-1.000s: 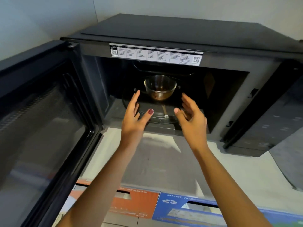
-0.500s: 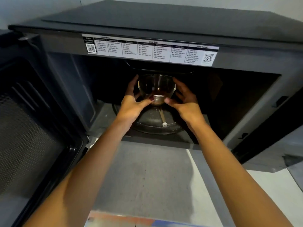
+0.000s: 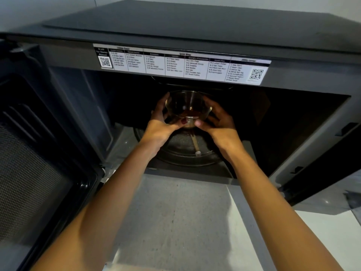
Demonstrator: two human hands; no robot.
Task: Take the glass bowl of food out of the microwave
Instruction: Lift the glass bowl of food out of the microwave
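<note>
A clear glass bowl [image 3: 188,105] with brown food at its bottom is inside the dark microwave [image 3: 195,26], above the round glass turntable [image 3: 187,151]. My left hand [image 3: 160,124] cups the bowl's left side, thumb under its front. My right hand [image 3: 218,124] cups its right side the same way. Both hands are inside the cavity. Whether the bowl's base still touches the turntable I cannot tell.
The microwave door [image 3: 35,163] stands swung open on the left, close to my left forearm. A white label with tables and QR codes [image 3: 181,64] runs above the opening. A pale grey counter [image 3: 175,212] lies in front of the microwave.
My hands went from open in front of the cavity to reaching in and closing around the bowl. The camera has moved closer to the microwave.
</note>
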